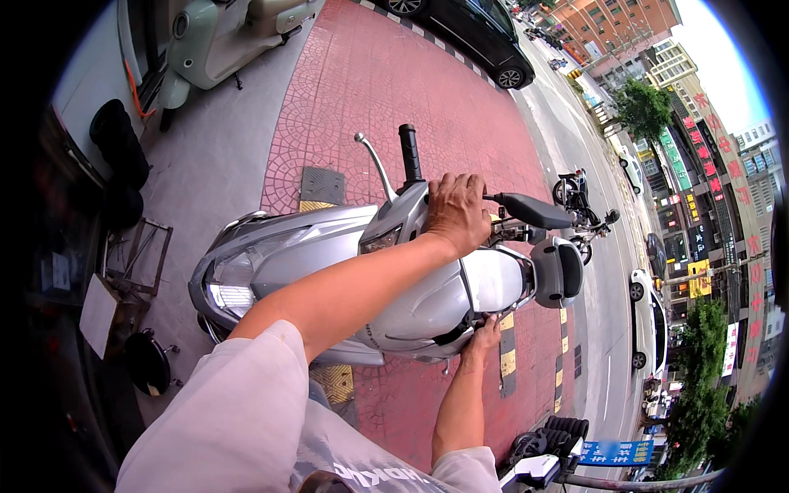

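A silver scooter [279, 263] stands crosswise in front of me, its seat [493, 279] and rear box [557, 271] to the right. My left hand [454, 209] is curled over the handlebar housing, just right of the black grip [409, 152] and silver brake lever [374, 164], beside a black mirror [532, 209]. Lower down, my right hand [486, 333] holds the scooter's lower body at the seat's near edge; its fingertips are partly hidden.
A cream scooter [214, 45], stool [148, 361] and metal frame [152, 255] line the left. Striped ramps [508, 353] lie on red paving [411, 74]. A motorbike [575, 197], black car [485, 37], white car [648, 320] and tyre stack [567, 427] are around the street side.
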{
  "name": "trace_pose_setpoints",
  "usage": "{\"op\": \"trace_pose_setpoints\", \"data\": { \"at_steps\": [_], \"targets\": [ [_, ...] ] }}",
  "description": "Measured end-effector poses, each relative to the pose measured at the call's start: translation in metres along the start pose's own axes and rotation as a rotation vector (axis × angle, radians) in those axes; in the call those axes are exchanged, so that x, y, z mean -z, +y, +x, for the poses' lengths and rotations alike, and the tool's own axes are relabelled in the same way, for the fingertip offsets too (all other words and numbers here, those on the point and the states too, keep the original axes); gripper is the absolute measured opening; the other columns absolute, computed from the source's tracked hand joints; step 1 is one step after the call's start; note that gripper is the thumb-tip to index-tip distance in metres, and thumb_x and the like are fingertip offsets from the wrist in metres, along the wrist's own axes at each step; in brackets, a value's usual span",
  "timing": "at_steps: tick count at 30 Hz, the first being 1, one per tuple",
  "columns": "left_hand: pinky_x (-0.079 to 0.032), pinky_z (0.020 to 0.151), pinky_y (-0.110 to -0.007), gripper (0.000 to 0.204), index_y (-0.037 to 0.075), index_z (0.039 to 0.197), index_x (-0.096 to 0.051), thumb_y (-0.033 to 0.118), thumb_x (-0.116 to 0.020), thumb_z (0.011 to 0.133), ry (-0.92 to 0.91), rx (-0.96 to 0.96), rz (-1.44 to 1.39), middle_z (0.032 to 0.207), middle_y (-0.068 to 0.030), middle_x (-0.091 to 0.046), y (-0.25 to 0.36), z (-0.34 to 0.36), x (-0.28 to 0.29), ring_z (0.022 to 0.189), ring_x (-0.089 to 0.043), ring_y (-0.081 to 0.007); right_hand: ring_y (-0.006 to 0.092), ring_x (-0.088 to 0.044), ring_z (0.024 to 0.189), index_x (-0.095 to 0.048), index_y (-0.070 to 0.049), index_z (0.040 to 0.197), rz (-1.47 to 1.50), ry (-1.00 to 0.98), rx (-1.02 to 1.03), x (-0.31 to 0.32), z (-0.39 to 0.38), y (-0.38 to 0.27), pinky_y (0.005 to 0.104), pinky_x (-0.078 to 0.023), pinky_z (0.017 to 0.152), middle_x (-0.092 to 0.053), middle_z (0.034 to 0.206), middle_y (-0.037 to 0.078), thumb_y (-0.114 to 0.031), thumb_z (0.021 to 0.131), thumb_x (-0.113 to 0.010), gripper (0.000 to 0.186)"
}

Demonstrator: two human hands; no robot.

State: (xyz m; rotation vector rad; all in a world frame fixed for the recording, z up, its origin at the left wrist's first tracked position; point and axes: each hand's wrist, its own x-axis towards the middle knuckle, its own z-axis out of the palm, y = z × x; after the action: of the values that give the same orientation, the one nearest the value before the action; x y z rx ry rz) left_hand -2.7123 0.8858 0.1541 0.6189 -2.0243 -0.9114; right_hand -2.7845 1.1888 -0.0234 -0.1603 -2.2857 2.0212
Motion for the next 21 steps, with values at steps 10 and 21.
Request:
{"op": "trace_pose_setpoints", "data": {
  "at_steps": [10, 21],
  "targets": [
    [-0.048, 0.073, -0.044, 0.030, 0.003, 0.070, -0.056, 0.029, -0.070, 0.074, -0.266, -0.298, -0.333, 0.077, -0.0164, -0.062, -0.041, 0.021, 0.020, 0.078, -0.062, -0.0356, 0.0128, -0.052, 0.065, -0.066, 0.004, 0.096, -0.013, 0.020, 0.048, 0.003, 0.012, 0.015, 0.0286, -0.043, 0.060, -0.058, 0.076, 0.003, -0.025, 0.106, -0.053, 0.033],
    [-0.055, 0.079, -0.045, 0.032, 0.003, 0.083, -0.072, 0.033, -0.067, 0.092, -0.016, 0.135, -0.512, 0.084, -0.0182, -0.072, -0.028, 0.010, 0.028, 0.087, -0.071, -0.0393, 0.0142, -0.055, 0.068, -0.066, 0.004, 0.100, -0.002, 0.039, 0.002, 0.000, 0.007, 0.007, 0.0301, -0.047, 0.062, -0.061, 0.080, 0.005, -0.023, 0.106, -0.051, 0.032]
  ]
}}
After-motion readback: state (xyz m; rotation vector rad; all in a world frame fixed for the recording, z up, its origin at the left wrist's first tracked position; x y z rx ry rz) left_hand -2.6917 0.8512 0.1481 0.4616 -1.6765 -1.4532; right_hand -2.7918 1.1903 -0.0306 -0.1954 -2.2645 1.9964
